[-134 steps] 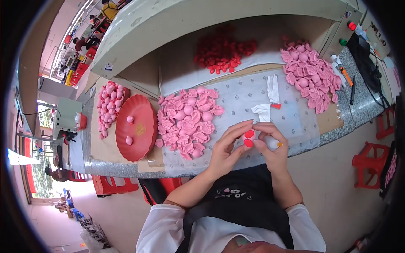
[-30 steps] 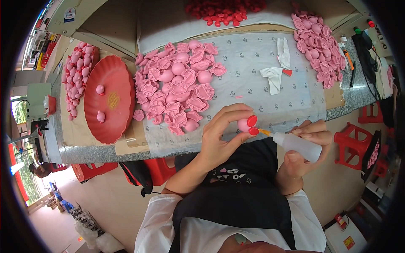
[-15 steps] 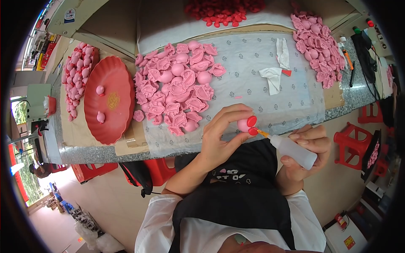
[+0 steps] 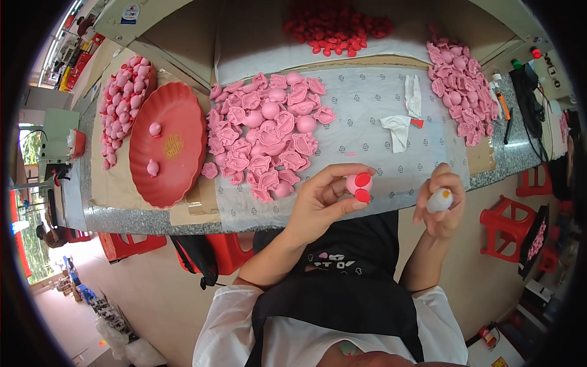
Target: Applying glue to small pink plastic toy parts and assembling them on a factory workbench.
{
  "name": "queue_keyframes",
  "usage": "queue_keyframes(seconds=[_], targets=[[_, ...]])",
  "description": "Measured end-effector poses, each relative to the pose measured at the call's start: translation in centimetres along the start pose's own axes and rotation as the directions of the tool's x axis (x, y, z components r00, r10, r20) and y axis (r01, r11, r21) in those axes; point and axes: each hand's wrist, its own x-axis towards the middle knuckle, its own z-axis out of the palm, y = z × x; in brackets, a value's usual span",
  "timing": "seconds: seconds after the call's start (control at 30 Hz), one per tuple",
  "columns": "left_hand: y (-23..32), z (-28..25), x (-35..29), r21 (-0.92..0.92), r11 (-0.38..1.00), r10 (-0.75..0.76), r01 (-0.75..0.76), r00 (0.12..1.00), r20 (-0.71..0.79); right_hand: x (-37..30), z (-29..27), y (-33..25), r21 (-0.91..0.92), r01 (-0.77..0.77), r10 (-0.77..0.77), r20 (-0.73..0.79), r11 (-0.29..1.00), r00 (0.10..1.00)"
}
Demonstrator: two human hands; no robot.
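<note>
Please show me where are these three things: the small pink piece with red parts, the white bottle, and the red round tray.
small pink piece with red parts (image 4: 359,184), head view, on its pink body, held in the left hand's fingertips.
white bottle (image 4: 439,200), head view, on its white body near the orange tip.
red round tray (image 4: 177,116), head view, on a bare part.

Worn on the head, left lens of a side-by-side pair. Looks steeply down over the chest and apron onto the counter (image 4: 122,217) edge, with forearms entering from the lower edge. Close enough that both hands fill the middle: left hand (image 4: 321,199), right hand (image 4: 440,202). Wide fisheye, so the counter's straight edges bow toward the dark round rim. Upright, unmirrored; picture left matches the person's left. Only this one view present.
</note>
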Motion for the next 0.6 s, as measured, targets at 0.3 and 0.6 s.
queue_keyframes(seconds=[0.3, 0.6], targets=[[-0.2, -0.4, -0.3, 0.02, 0.999, -0.036, 0.035, 0.999, 0.029, 1.4, 2.5, 1.6, -0.115, -0.289, 0.29, -0.014, 0.95, 0.957], [0.3, -0.1, -0.4, -0.009, 0.996, -0.093, 0.093, 0.995, 0.02, 2.6, 3.3, 1.5, -0.107, -0.513, 0.523, 0.128, 0.852, 0.842]])
